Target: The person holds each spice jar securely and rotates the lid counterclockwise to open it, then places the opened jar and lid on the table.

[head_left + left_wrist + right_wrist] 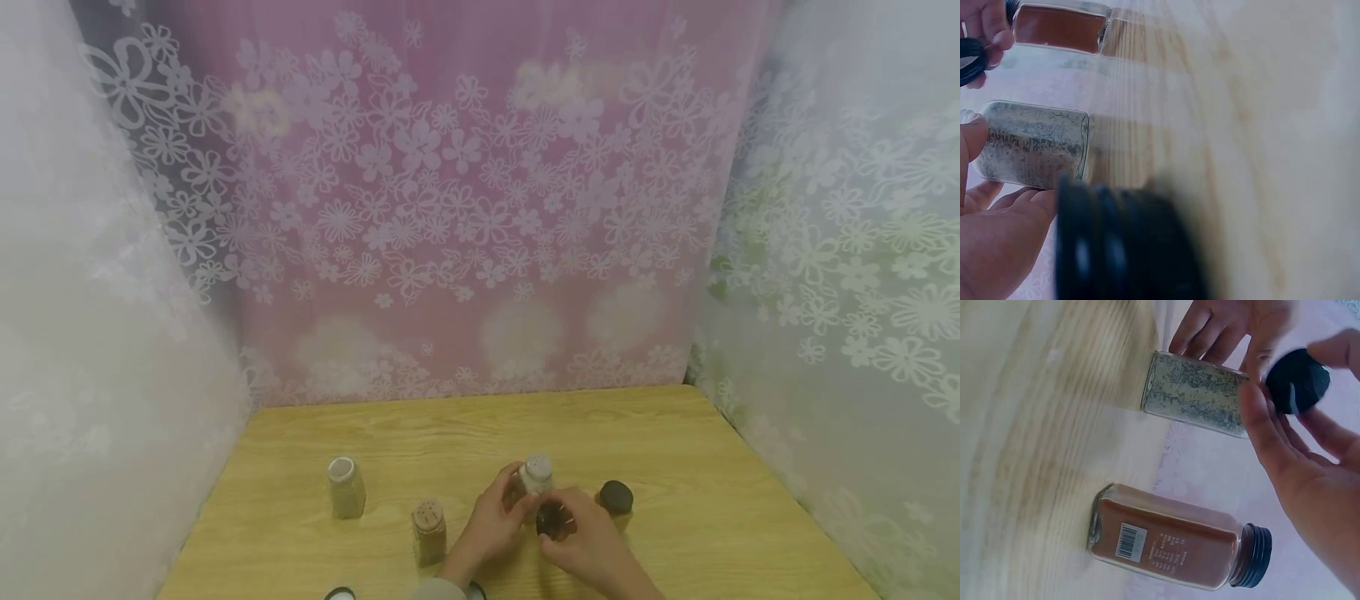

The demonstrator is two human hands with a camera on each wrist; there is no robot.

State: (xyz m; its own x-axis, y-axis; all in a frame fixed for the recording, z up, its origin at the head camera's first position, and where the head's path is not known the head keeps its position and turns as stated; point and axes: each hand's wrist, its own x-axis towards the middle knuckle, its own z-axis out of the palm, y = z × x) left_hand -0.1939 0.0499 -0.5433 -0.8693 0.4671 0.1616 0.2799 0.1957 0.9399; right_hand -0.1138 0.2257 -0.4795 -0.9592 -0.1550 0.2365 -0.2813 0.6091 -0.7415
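My left hand grips a glass spice jar of grey-green dried herbs, its fingers and thumb around the sides. The jar stands upright on the table with its pale shaker top exposed. My right hand pinches a round black cap by its rim, apart from the jar and just to the right of its neck. Beyond the right hand stands a jar of reddish-brown powder with a black screw cap on.
On the wooden table, a jar with a pale top stands at left, and another with a holed shaker top stands near my left wrist. A loose cap lies at the front edge. A blurred black cap looms in the left wrist view.
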